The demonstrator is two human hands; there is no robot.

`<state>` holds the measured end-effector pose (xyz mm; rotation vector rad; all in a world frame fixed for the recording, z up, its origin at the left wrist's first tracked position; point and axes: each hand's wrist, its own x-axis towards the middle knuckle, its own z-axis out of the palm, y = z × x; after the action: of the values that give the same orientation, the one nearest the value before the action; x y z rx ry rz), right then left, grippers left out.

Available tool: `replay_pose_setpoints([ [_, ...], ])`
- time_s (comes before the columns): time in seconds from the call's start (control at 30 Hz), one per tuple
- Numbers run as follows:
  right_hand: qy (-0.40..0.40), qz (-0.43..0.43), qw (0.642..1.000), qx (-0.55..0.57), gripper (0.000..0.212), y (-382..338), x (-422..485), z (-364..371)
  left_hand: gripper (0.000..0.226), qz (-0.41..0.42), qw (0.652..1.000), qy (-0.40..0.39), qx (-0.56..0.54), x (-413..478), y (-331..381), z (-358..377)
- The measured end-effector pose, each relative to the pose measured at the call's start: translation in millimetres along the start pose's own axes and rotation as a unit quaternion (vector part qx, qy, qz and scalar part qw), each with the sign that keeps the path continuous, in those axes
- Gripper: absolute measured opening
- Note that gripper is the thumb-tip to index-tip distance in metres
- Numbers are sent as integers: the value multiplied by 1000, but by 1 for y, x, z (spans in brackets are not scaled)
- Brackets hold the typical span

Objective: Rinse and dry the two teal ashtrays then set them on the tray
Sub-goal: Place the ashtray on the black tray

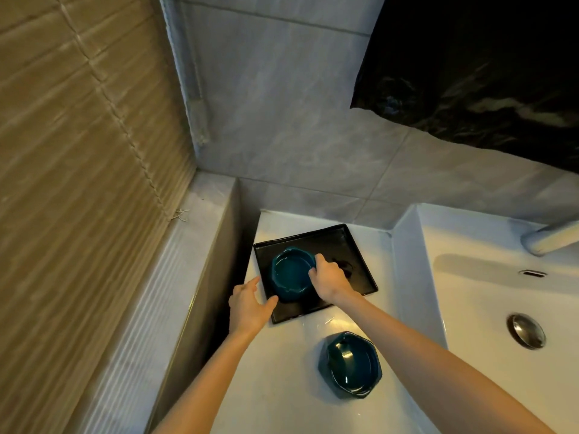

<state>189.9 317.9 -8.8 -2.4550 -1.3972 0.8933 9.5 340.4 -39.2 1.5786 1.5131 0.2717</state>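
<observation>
Ashtray (289, 272) glossy teal (on tray (332, 244)) | right grip (329, 280) pinches rim | left grip (247, 305) spread, empty

The person's left hand (247, 308) and right hand (329, 278) are bare. Both are slender, with long fingers. The left forearm (213, 380) and the right forearm (423, 349) are uncovered from the wrist down to the lower edge of the view. Any clothing worn higher on the arms lies outside the view.
</observation>
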Motion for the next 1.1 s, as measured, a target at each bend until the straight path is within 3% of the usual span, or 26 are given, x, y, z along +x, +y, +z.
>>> replay_pose_setpoints([
  [0.13, 3, 0, 1000, 21, 29, 2, 5, 4, 74, 25, 1000, 3, 4, 3, -5, 6],
  [0.27, -20, 17, 996, 81, 49, 8, 2, -3, 76, 34, 999, 27, 10, 2, -7, 10],
  [0.4, 46, -29, 998, -8, 26, 43, -9, -19, 74, 37, 999, 33, 4, 1, -7, 11],
  [0.57, -99, -81, 985, -118, 38, 93, -33, -21, 71, 39, 999, 34, 7, 1, -1, 12],
  [0.73, -31, -127, 982, -137, 32, 93, -41, -12, 69, 64, 997, 23, 26, 13, 5, 8],
  [1.1, 8, -126, 983, -136, 28, 90, -27, -8, 65, 95, 994, 5, 59, 56, 24, 1],
])
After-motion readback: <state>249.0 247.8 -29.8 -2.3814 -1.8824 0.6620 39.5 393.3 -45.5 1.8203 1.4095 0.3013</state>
